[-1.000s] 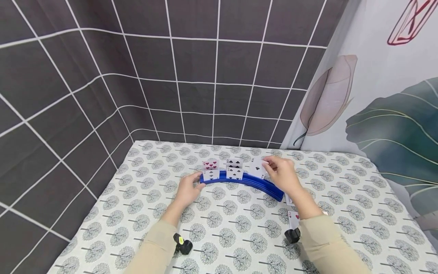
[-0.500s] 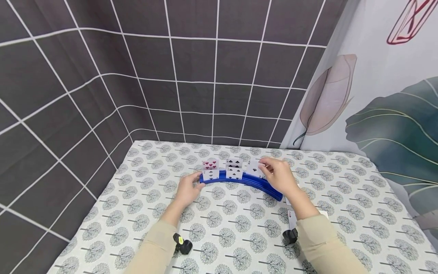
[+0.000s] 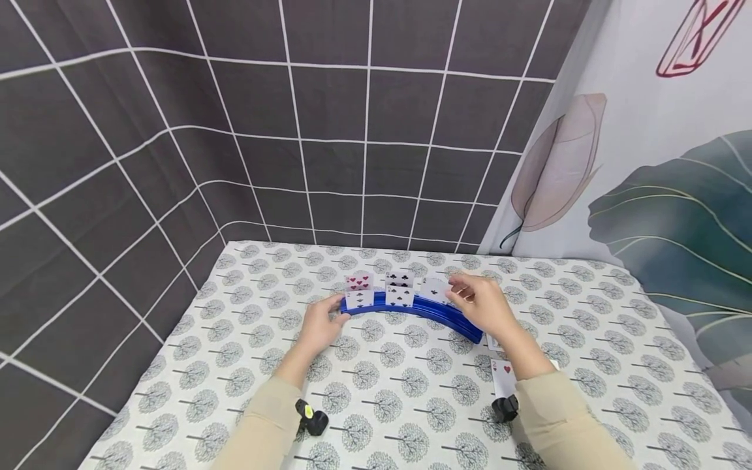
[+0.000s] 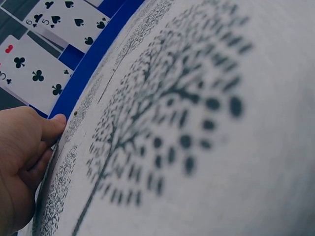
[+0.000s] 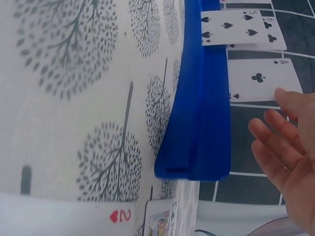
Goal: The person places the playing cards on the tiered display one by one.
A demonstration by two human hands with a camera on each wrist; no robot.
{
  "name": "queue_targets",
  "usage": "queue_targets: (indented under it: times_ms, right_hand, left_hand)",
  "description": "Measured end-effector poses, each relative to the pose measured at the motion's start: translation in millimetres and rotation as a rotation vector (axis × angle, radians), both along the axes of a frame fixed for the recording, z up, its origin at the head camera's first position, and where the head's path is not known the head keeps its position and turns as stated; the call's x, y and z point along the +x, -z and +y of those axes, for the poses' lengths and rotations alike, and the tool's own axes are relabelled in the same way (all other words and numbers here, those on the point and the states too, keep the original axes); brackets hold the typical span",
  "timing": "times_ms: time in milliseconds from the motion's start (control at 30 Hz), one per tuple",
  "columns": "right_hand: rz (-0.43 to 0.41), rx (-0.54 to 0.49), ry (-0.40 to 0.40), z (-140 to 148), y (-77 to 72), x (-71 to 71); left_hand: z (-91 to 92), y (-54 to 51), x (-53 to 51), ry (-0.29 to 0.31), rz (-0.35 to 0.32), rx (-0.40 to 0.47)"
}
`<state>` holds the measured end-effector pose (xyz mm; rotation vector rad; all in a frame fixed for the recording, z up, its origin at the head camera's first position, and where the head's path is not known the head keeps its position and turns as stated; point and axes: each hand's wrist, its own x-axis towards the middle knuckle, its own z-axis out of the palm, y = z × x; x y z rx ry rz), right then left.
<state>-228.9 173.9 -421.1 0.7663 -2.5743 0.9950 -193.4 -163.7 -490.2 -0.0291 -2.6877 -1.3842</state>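
A curved blue card holder [image 3: 435,312] stands on the table. My left hand [image 3: 320,326] grips its left end, with the thumb on the front in the left wrist view. Cards stand in two rows: a three of clubs [image 4: 37,73] before a hearts card [image 3: 360,282], and a five of spades [image 5: 231,28] before a six of clubs [image 5: 273,37]. Right of these, an ace of clubs [image 5: 263,79] leans slightly in the rear slot. My right hand [image 3: 483,305] is at its right edge, thumb touching a corner, other visible fingers loosely bent and apart.
A two of hearts [image 3: 502,377] lies right of the holder, partly under the right wrist camera [image 3: 505,408]. A face card [image 5: 160,219] lies by the holder's right end. A tree-print cloth [image 3: 388,405] covers the table; a dark grid curtain [image 3: 329,163] hangs behind.
The ace of clubs has shifted slightly left and tilted, and my right thumb and forefinger have parted at its edge. My left hand stays on the holder's left end.
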Motion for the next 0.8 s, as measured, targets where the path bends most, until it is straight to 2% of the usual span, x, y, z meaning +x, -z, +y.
queue_targets:
  times_ms: [267, 600, 800]
  right_hand:
    - [-0.053, 0.013, 0.031, 14.1, 3.1, 6.3]
    - [-0.023, 0.016, 0.026, 33.6, 9.4, 10.4]
    - [-0.074, 0.037, 0.044, 44.0, 8.8, 14.8]
  left_hand:
    - [0.1, 0.6, 0.1, -0.002, 0.003, -0.004]
    - [-0.8, 2.2, -1.1, -0.003, 0.006, -0.013]
    - [-0.6, 1.8, -0.5, -0.003, -0.001, -0.006]
